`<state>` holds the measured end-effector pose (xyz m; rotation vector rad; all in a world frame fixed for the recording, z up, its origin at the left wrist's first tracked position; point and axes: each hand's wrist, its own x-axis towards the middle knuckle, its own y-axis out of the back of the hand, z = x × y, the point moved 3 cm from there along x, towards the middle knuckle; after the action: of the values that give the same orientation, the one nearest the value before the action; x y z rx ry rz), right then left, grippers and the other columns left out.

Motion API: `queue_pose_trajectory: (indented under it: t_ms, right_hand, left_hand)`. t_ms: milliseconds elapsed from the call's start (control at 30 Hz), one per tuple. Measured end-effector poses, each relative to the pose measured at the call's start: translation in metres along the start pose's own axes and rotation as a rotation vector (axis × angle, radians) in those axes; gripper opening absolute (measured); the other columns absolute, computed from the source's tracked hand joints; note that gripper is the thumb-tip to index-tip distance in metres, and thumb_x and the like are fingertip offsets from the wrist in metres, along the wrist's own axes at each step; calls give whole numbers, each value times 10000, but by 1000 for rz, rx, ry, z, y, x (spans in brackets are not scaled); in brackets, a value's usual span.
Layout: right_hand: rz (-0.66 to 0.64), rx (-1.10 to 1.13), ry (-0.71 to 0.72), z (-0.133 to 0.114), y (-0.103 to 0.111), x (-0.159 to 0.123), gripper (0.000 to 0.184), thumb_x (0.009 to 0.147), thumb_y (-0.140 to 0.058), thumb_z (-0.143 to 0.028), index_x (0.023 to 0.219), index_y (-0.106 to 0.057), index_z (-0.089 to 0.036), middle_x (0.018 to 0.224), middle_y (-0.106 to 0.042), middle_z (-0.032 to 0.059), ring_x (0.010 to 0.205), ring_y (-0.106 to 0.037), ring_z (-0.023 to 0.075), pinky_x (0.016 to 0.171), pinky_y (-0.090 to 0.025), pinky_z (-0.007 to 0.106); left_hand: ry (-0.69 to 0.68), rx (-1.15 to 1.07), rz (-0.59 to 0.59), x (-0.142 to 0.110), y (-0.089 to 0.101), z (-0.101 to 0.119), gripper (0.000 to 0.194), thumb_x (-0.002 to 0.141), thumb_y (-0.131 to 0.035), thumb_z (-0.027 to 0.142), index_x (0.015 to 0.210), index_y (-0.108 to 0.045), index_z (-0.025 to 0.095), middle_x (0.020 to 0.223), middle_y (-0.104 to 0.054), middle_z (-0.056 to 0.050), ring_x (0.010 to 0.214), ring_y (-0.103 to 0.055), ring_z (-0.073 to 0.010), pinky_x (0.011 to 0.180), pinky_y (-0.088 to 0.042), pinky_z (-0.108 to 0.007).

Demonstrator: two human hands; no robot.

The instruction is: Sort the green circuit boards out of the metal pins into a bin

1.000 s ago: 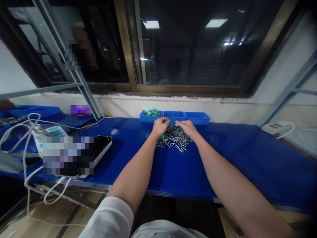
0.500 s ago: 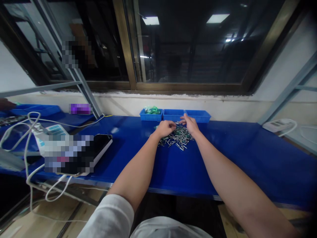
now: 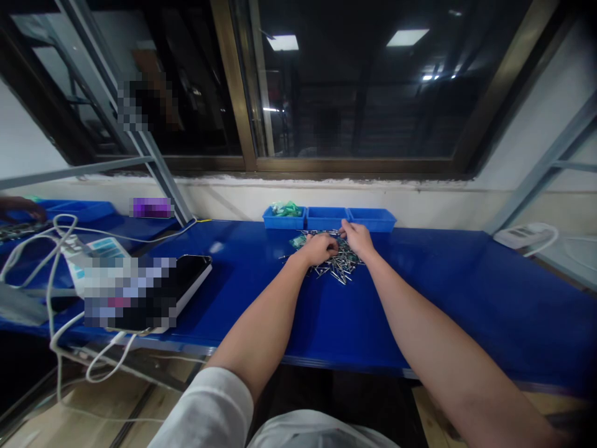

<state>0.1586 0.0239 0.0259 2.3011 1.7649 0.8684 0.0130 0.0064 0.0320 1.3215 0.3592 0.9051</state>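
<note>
Beyond a long blue counter (image 3: 443,298), a dark window (image 3: 354,93) reflected ceiling lights above a white wall (image 3: 420,199). Seen from the person's head, 2 bare forearms reached forward, 1 leaving a white sleeve (image 3: 205,410) at the bottom edge.

Both hands sat at a loose pile of metal pins (image 3: 340,269), which lay near the back of the counter and had green pieces mixed in. The left hand (image 3: 319,249) pressed over the pile's near left side, its grip narrow and its fingers curled down. The right hand (image 3: 357,239) lay at the far side, its grip also narrow. The hands were just apart, and neither picture detail showed whether they held any pins.

Just behind the pile stood 3 blue plastic bins (image 3: 326,219) in a touching row. The left bin held a green-tinted bag (image 3: 286,209); the other 2 could not be seen into.

Farther left, another person's hand (image 3: 18,208) reached near a blue tray (image 3: 79,210), while white cables (image 3: 60,292) trailed beside a partly blurred dark tablet (image 3: 191,274). A white power strip (image 3: 525,236) sat to the right.
</note>
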Motion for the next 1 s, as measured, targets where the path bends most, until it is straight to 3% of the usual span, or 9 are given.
queue_pose_trajectory:
  t_ms: [200, 367, 500, 700, 867, 1000]
  right_hand:
    - [-52, 42, 75, -1, -2, 1, 478, 772, -430, -581, 655, -639, -168, 646, -651, 42, 675, -597, 184, 693, -421, 297]
    - [-178, 66, 219, -10, -7, -4, 263, 670, -608, -418, 715, -664, -166, 706, -673, 34, 689, -584, 176, 697, -434, 295]
    - [-184, 11, 261, -12, -8, -6, 205, 683, -589, -351, 744, -673, -173, 742, -681, 39, 709, -585, 173, 713, -435, 303]
    - [-161, -114, 201, -12, -6, -6, 325, 767, -489, -427, 648, -642, -166, 625, -645, 27, 607, -557, 156, 638, -414, 281]
    - [-143, 62, 158, -14, -3, -8, 273, 724, -546, -417, 728, -637, -160, 616, -645, 35, 614, -586, 169, 637, -435, 288]
    - [-171, 119, 127, -11, -5, -7, 248, 695, -572, -392, 726, -627, -152, 606, -639, 43, 589, -588, 169, 620, -443, 299]
  left_hand:
    - [74, -4, 50, 1, 3, -5, 137, 772, -503, 237, 822, -627, 210, 951, -617, -37, 937, -551, -212, 847, -368, -357]
    - [218, -74, 154, -2, 12, -16, 156, 801, -451, 220, 871, -590, 205, 944, -628, -32, 919, -555, -200, 835, -366, -362]
    - [290, -145, 174, -6, 17, -20, 170, 833, -417, 243, 872, -578, 205, 888, -639, -16, 896, -559, -194, 859, -359, -379]
    - [271, -201, 184, -6, 20, -16, 213, 829, -454, 356, 852, -592, 196, 840, -642, -23, 842, -563, -182, 797, -401, -319]
    - [233, -212, 219, -7, 22, -14, 168, 817, -465, 296, 838, -599, 198, 837, -640, -8, 806, -559, -162, 750, -411, -289]
    - [248, -204, 210, -8, 24, -14, 244, 815, -469, 391, 804, -609, 191, 813, -635, -10, 792, -555, -161, 729, -408, -278]
